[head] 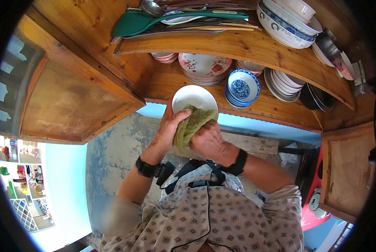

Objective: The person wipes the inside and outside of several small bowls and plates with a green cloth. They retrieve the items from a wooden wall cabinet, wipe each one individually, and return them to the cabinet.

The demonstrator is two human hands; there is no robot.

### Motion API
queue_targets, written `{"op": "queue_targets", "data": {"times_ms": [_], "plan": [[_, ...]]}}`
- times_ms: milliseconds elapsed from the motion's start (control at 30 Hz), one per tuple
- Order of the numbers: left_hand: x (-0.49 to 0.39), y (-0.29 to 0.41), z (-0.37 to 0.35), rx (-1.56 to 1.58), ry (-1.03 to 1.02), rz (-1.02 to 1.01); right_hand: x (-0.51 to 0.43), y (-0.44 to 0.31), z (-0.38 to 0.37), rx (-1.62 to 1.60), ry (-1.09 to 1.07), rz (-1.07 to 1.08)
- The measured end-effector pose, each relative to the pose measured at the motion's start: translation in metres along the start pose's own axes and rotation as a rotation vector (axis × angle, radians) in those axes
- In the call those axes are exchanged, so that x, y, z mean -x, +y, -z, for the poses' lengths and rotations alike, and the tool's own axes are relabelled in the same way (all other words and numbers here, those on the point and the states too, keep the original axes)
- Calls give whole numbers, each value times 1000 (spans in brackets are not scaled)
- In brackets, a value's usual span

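Note:
My left hand (170,126) grips a white bowl (192,94) by its left side, thumb over the rim. The bowl is tipped so that its pale inside faces me. A green cloth (191,126) is bunched against the bowl's near edge and partly inside it. My right hand (209,140) clutches this cloth, its fingers largely hidden behind the folds. Both hands are in front of the lower shelf of a wooden cupboard. Just beyond the bowl, to the right, stands a stack of blue-and-white bowls (242,86).
Flower-patterned plates (205,66) and white bowls (285,83) are stacked on the lower shelf. The upper shelf (188,44) holds a green spatula (137,22), chopsticks and large bowls (285,28). Cupboard doors stand open at left (68,97) and right (348,170).

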State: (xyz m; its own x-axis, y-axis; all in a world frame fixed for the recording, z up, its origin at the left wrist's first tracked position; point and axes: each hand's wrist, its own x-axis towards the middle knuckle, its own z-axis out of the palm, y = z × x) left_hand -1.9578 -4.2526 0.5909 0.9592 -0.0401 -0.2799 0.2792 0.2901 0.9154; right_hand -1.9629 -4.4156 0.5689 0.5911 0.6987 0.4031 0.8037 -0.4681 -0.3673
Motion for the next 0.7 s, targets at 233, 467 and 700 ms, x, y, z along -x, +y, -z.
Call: {"op": "queue_targets", "data": {"times_ms": [233, 467, 700], "plan": [[0, 23, 35, -71, -121, 165, 9, 28, 15, -2, 13, 247], [-1, -3, 4, -55, 63, -77, -3, 0, -7, -50, 91, 13], [2, 22, 37, -151, -37, 114, 12, 31, 10, 4, -181, 119]]}}
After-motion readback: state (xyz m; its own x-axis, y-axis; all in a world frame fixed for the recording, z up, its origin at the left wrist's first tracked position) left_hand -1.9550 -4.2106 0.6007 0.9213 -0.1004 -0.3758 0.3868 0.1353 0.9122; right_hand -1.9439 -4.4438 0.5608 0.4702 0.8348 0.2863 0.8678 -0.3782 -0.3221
